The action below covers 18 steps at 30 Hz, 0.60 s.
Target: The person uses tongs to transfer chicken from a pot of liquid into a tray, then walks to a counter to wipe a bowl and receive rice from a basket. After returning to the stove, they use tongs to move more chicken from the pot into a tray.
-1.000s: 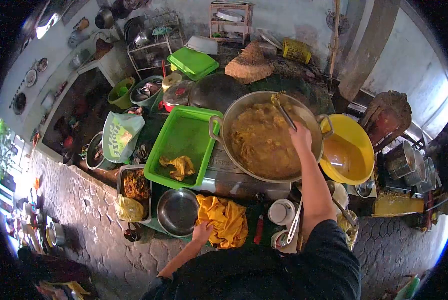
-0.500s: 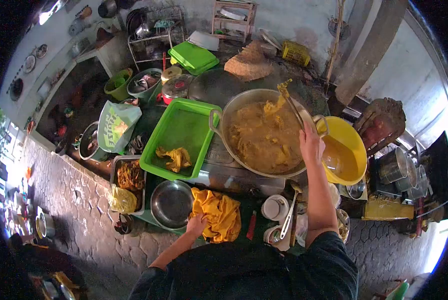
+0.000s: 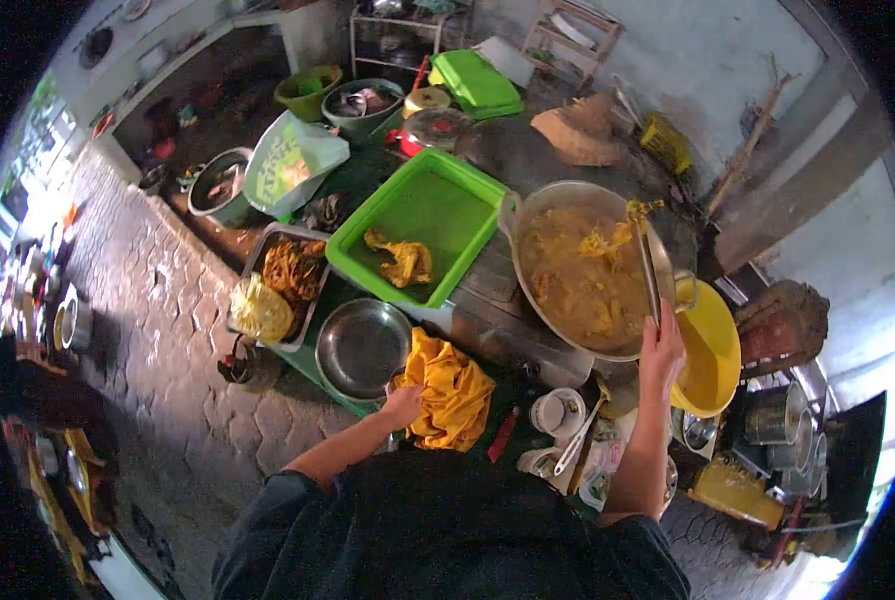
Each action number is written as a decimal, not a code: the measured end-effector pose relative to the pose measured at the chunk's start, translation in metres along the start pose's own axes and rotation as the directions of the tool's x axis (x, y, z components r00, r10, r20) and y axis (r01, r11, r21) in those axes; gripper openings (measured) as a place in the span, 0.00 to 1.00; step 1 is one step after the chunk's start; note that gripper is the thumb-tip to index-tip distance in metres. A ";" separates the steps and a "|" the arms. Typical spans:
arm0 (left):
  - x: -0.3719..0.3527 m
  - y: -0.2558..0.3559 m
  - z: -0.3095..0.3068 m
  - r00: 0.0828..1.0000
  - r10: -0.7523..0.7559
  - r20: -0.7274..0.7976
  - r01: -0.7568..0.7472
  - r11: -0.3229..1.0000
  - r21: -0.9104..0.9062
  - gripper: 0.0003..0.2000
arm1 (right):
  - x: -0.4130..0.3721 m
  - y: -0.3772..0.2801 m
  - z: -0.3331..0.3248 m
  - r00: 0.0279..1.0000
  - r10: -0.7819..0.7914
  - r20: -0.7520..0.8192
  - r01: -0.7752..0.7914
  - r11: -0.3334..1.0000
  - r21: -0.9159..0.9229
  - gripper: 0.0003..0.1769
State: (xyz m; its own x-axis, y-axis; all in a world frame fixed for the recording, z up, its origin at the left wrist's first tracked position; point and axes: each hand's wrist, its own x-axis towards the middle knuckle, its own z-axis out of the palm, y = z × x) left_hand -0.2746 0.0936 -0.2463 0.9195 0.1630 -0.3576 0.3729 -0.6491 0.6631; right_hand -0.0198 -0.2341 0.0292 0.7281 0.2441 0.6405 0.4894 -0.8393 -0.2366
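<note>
My right hand (image 3: 663,345) is closed round metal tongs (image 3: 654,275), at the right side of a wide pot (image 3: 521,262) of yellow-brown broth. The tongs' far end grips a yellow chicken piece (image 3: 613,240) over the broth, where more pieces show. My left hand (image 3: 401,406) is closed at the edge of a crumpled orange cloth (image 3: 450,392), beside a shallow metal pan (image 3: 363,350); its fingertips are partly hidden. Behind the pan, a green tray (image 3: 446,275) holds one yellow chicken piece (image 3: 403,260) near its front left.
A yellow bucket (image 3: 718,350) stands against the pot's right side. Left of the green tray lies a metal tray (image 3: 313,312) with browned food and a filled plastic bag (image 3: 262,306). A white cup (image 3: 558,412) and a ladle (image 3: 580,435) sit before the pot.
The camera view has turned, so the scene sits tilted. The tongs still hold the chicken over the pot, and my left hand stays at the cloth.
</note>
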 end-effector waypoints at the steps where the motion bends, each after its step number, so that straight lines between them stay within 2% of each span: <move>1: -0.001 -0.001 0.000 1.000 0.013 0.009 -0.013 0.999 0.033 0.11 | 0.000 -0.010 -0.008 1.000 0.012 0.026 -0.013 0.999 0.031 0.20; 4: -0.007 -0.001 0.001 1.000 0.017 -0.007 -0.017 0.998 0.063 0.12 | 0.004 -0.039 -0.021 0.999 0.003 0.038 -0.006 0.997 0.078 0.20; 6: -0.013 0.005 -0.007 0.999 0.034 0.024 -0.034 0.999 -0.013 0.16 | 0.010 -0.062 -0.025 0.997 -0.033 0.068 0.019 0.978 0.208 0.21; 7: -0.017 0.010 -0.011 0.999 0.034 0.022 -0.034 0.999 -0.016 0.16 | 0.011 -0.070 -0.022 0.997 -0.038 0.068 0.023 0.978 0.207 0.21; 9: -0.023 0.017 -0.018 0.994 -0.044 0.103 0.061 0.985 -0.164 0.21 | 0.012 -0.084 -0.009 0.988 -0.129 0.091 0.108 0.974 0.200 0.21; 10: -0.026 0.014 -0.018 0.994 -0.044 0.100 0.060 0.984 -0.165 0.21 | 0.011 -0.093 -0.003 0.987 -0.131 0.089 0.111 0.973 0.200 0.21; 12: -0.033 0.006 -0.014 0.995 0.088 -0.047 -0.094 0.984 -0.151 0.24 | 0.010 -0.112 0.011 0.966 -0.213 0.146 0.182 0.963 0.199 0.21; 14: -0.036 0.007 -0.019 0.998 0.065 -0.002 -0.064 0.983 -0.171 0.25 | 0.004 -0.123 0.038 0.960 -0.257 0.112 0.232 0.953 0.196 0.22; 16: -0.043 0.013 -0.028 0.999 0.040 0.020 -0.035 0.982 -0.185 0.26 | -0.001 -0.141 0.058 0.910 -0.357 0.209 0.322 0.928 0.185 0.21; 18: -0.045 -0.001 -0.019 0.996 0.090 0.010 -0.087 0.979 -0.184 0.26 | -0.001 -0.165 0.077 0.852 -0.464 0.244 0.418 0.882 0.217 0.20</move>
State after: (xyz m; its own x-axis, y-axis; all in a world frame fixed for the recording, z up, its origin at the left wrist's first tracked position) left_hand -0.3140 0.1009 -0.2187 0.9481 0.0968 -0.3029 0.3084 -0.5126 0.8014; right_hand -0.0644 -0.0588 0.0115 0.5101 0.7157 0.4770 0.8404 -0.5329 -0.0990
